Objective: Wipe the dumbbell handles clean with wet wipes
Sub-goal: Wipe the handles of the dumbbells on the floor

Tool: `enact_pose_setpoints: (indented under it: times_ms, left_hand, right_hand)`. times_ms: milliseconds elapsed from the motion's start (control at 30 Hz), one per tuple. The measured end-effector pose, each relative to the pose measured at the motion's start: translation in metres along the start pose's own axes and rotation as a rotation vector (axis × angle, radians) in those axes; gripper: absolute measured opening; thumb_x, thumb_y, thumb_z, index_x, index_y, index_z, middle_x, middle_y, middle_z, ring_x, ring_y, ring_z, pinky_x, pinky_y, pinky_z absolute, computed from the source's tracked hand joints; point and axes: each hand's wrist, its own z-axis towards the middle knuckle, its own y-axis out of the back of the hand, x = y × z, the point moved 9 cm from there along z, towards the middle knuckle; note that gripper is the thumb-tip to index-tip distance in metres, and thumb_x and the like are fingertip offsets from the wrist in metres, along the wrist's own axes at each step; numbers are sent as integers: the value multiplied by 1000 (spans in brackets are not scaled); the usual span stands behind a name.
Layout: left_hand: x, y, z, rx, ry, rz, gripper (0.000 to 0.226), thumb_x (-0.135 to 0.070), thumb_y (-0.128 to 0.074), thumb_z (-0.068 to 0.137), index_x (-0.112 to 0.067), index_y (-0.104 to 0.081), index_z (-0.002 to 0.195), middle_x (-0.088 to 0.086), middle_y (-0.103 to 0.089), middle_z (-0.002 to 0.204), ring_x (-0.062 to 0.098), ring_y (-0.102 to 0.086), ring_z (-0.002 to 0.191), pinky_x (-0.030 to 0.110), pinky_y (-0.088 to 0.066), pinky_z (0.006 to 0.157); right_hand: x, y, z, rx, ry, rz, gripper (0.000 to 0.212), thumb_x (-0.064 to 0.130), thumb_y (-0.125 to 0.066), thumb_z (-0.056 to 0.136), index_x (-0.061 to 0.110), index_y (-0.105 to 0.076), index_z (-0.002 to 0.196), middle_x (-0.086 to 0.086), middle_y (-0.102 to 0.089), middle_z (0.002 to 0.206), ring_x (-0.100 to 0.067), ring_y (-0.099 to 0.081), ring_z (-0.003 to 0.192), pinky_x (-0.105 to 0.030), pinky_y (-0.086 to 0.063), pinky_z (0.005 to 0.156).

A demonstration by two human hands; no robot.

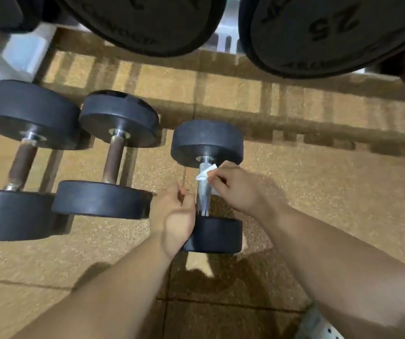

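Note:
A small black dumbbell (207, 143) with a silver knurled handle (203, 192) lies on the tan floor at the centre. My right hand (235, 187) pinches a white wet wipe (205, 173) against the upper part of that handle. My left hand (175, 211) hovers just left of the handle's lower end, beside the near head, fingers loosely curled and holding nothing. Two larger black dumbbells lie to the left, one (113, 155) with a brown handle, the other (25, 155) at the far left, also brown-handled.
Large black weight plates (319, 33) hang on a rack overhead at the back. A white rack frame (13, 55) stands at the upper left. A pale perforated object (319, 326) shows at the bottom right edge. Bare floor mat (331, 179) lies right of the small dumbbell.

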Motion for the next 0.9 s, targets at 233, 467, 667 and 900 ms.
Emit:
enact_pose_setpoints:
  times_ms: [233, 467, 667, 900]
  left_hand:
    - [15, -3, -3, -121, -58, -148, 19, -36, -51, 85, -25, -50, 70, -3, -56, 80, 27, -53, 87, 43, -46, 81]
    - [18, -5, 0, -136, -73, -164, 21, -37, -53, 83, -29, -45, 64, -1, -55, 77, 30, -53, 86, 46, -46, 82]
    - [22, -6, 2, -138, -128, -219, 21, -39, -48, 82, -31, -46, 63, -7, -51, 73, 30, -52, 84, 42, -43, 78]
    - [32, -5, 8, -125, -85, -252, 21, -33, -52, 84, -20, -55, 67, -2, -55, 74, 22, -52, 80, 34, -37, 71]
  right_hand:
    - [-12, -23, 18, 11, 91, -8, 29, 24, -73, 88, 21, -74, 116, 12, -51, 84, -9, -56, 75, -22, -43, 73]
    - [-20, -32, 13, -8, 50, 139, 22, 22, -77, 85, 22, -79, 107, 12, -66, 89, -2, -61, 80, -10, -41, 75]
    - [-6, -33, 18, 17, 196, 83, 18, 17, -71, 89, 15, -79, 105, 2, -70, 92, -12, -64, 85, -12, -41, 76]
    - [-7, -26, 22, -75, 177, 53, 21, 21, -70, 92, 18, -77, 112, 2, -71, 90, -3, -59, 78, -1, -37, 75]
